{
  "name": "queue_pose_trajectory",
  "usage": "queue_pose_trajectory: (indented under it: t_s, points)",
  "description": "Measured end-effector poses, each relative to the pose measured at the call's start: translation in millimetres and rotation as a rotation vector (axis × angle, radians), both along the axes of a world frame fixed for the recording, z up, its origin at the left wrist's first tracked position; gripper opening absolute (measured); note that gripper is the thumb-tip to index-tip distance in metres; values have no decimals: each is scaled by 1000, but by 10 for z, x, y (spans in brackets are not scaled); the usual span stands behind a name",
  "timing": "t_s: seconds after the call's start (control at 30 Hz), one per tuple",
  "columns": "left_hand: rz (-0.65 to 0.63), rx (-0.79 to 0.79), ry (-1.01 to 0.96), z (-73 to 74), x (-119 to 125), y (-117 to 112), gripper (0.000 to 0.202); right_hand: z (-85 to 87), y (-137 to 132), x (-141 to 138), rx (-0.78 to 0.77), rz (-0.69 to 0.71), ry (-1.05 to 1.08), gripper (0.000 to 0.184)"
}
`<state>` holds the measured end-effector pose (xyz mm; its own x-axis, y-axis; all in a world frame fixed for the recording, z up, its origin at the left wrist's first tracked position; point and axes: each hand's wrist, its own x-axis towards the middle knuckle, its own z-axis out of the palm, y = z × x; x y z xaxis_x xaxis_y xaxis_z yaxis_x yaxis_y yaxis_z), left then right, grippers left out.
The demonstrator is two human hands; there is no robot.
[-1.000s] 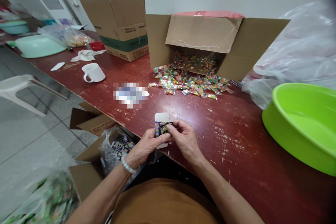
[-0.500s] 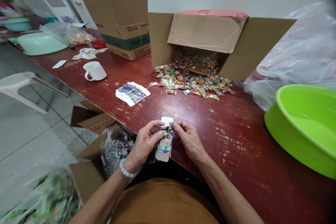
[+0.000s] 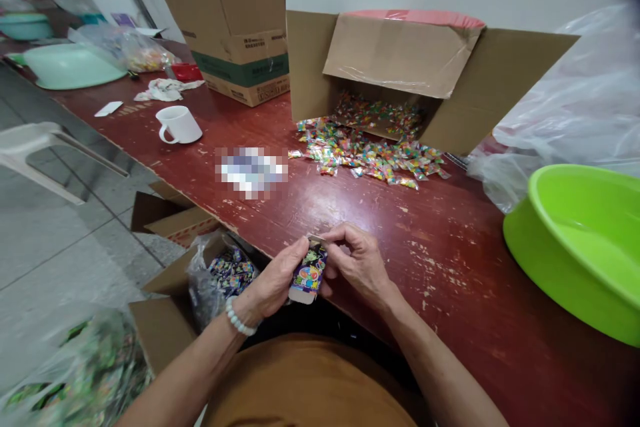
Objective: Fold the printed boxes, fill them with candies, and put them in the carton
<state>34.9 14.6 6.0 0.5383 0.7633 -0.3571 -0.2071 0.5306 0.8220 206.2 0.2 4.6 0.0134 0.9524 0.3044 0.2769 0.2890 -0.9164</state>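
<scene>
Pinching the top of a small printed box (image 3: pixel 307 270) in the head view, the right hand (image 3: pixel 360 260) has its thumb and index finger close together at the end flap (image 3: pixel 317 239), with other fingertips showing at the box's lower right side. The left hand (image 3: pixel 275 280) grips the box along its left side, thumb by the upper corner. The box leans between the two hands, just over the table's near edge.

Half a second ago the white top flap stood up from the box; now it is bent over, only a thin strip showing. I judge that end almost closed, though whether it is tucked in cannot be told. The pale bottom flap (image 3: pixel 301 297) still sticks out, so that end seems unfinished.

The edge of the table (image 3: pixel 450 247) slants beneath the hands, leaving the left wrist beyond it, above a bag (image 3: pixel 200 293) in an open carton. The widest room for moving is rightward, up to the green basin (image 3: pixel 550 233). Ahead, the sweets (image 3: pixel 370 163) are well apart from the fingers; the mug (image 3: pixel 185 125) stands farther left.
</scene>
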Motion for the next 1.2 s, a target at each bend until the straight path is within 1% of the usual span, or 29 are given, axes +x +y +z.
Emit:
queue_pose_trajectory:
  t_s: [0.03,0.07,0.13,0.2,0.3,0.37,0.43,0.5,0.6,0.7,0.77,0.87,0.97,1.07,1.13,1.2]
  points:
    - [-20,-46,-4,-14,5,-2,61,7,-6,-1,1,41,-9,12]
    - [-15,-78,-2,-27,13,-2,63,13,-8,-4,-10,79,-7,12]
    - [20,-93,8,-44,36,-2,64,24,1,-13,-96,120,55,14]
    - [25,-57,20,-46,64,-3,64,37,26,-25,-238,133,182,18]
    - [19,7,68,-40,98,-5,70,77,79,-43,-427,194,370,25]
    - [16,48,100,-47,104,-1,75,108,108,-61,-498,210,465,28]
    - [10,99,121,-66,92,8,77,124,121,-85,-532,192,545,28]
    - [12,169,155,-89,63,20,79,124,118,-111,-526,163,570,25]
    - [6,266,220,-112,9,32,79,113,90,-131,-411,128,429,18]
    - [12,309,250,-112,-17,32,74,103,56,-120,-245,184,308,13]
    - [18,307,253,-105,-8,33,73,85,52,-108,-200,201,296,15]
    - [4,275,242,-102,18,50,73,51,90,-102,-250,161,281,13]
    - [2,220,212,-118,14,80,70,53,147,-123,-281,121,219,11]
    - [12,189,189,-141,-20,100,67,88,168,-160,-326,151,263,14]
    - [7,215,193,-142,-41,106,65,95,165,-172,-366,189,320,17]
    - [-12,239,220,-127,-48,107,66,73,166,-164,-371,218,341,18]
